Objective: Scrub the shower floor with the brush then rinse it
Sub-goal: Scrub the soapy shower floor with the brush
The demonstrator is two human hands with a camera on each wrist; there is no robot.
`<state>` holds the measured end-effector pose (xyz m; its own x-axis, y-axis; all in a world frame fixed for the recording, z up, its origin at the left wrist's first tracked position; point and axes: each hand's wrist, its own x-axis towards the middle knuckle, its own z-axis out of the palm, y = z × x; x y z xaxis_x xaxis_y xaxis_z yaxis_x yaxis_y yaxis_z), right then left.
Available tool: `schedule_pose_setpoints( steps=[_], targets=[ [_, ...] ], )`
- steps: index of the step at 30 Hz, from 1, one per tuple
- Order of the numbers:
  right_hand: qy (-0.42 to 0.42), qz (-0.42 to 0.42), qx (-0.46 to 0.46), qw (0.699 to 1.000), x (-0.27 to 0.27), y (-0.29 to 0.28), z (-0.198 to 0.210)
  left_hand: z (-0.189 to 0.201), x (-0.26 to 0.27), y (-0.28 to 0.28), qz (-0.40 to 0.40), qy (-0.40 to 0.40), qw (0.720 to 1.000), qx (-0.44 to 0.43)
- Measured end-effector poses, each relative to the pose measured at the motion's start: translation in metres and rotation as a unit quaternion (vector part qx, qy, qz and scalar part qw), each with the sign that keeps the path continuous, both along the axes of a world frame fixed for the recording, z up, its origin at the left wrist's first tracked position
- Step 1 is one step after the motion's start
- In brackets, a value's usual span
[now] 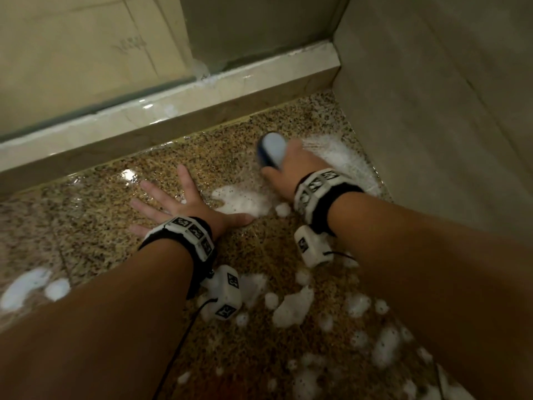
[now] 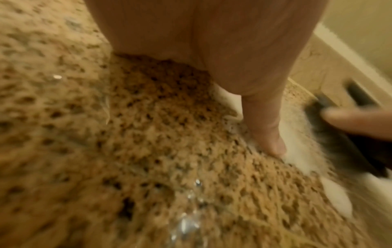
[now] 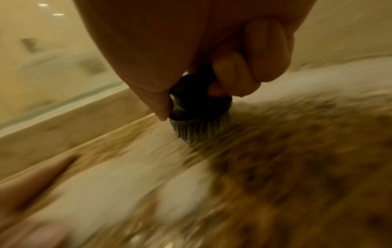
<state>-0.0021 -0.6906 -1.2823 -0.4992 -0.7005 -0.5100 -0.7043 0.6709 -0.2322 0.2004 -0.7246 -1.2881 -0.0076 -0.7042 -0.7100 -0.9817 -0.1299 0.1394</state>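
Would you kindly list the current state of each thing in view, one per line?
Brush: gripped by the right hand, bristles down on the floor.
Left hand: flat, fingers spread, pressing on the floor.
Shower floor: wet, glistening, not yet rinsed.
Foam: white patches scattered between and around the hands.
Glass panel: standing on the curb, foam flecks at its base.

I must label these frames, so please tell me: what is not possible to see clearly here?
- Brush bristles: hidden in the head view by its pale top and the right hand; motion-blurred in the right wrist view.
- Left hand palm: pressed flat on the shower floor, unseen.
- Floor under the foam: covered.
- Drain or water source: none in view.
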Motion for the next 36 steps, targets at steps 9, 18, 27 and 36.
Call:
schedule_pose_setpoints(
  steps=[9, 18, 27, 36],
  targets=[
    [0.091, -0.172, 0.076, 0.978, -0.102, -0.009, -0.005, 0.005, -0.013, -0.012, 0.041, 0.001, 0.999, 0.023],
    [0.071, -0.172, 0.056, 0.981, -0.092, -0.027, -0.003, 0.005, -0.019, -0.017, 0.064, 0.009, 0.998, 0.029],
    [0.008, 0.119, -0.01, 0.993, 0.019, -0.053, -0.001, 0.003, -0.023, -0.016, 0.078, 0.002, 0.997, 0.013],
    [0.135, -0.034, 0.058, 0.989, -0.113, -0.044, 0.005, 0.003, -0.021, -0.014, 0.071, 0.02, 0.997, 0.013]
  ],
)
